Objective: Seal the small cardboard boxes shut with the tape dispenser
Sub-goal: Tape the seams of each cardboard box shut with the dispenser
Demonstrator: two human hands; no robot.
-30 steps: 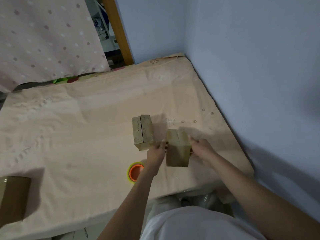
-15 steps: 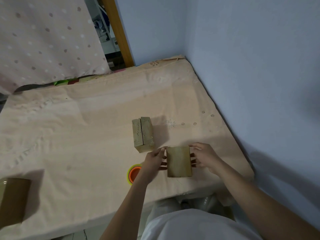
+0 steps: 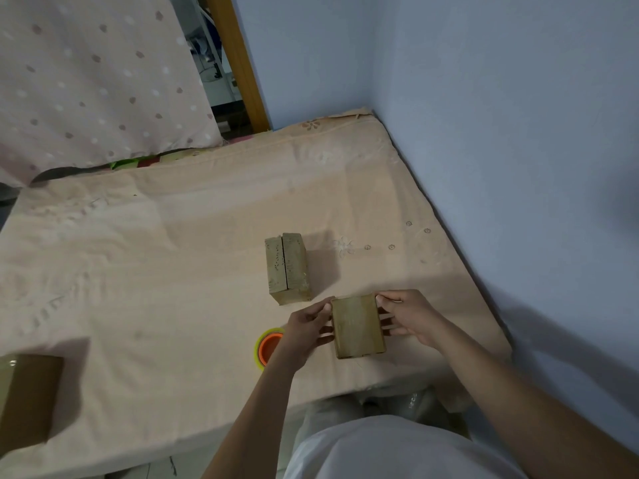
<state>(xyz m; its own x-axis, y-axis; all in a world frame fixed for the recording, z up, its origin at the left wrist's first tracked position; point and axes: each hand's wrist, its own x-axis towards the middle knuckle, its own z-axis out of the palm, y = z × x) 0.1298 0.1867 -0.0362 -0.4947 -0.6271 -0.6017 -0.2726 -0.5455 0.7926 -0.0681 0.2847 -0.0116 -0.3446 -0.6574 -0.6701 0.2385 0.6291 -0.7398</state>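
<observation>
A small cardboard box [image 3: 358, 326] lies near the front edge of the bed, its smooth face up. My left hand [image 3: 306, 328] holds its left side and my right hand [image 3: 406, 316] holds its right side, fingers curled against the box. A second small box [image 3: 287, 267] lies just beyond, its top flaps meeting along a centre seam. An orange and green tape roll [image 3: 268, 347] sits on the sheet, partly hidden behind my left wrist.
The beige bed sheet [image 3: 138, 271] covers the work surface. A larger taped box [image 3: 27, 399] stands at the front left edge. A blue wall runs along the right. A dotted curtain hangs at the back left.
The box between my hands has been turned from a tilted, raised pose to lying flat on the sheet, a little nearer to me. Both hands stay at its sides.
</observation>
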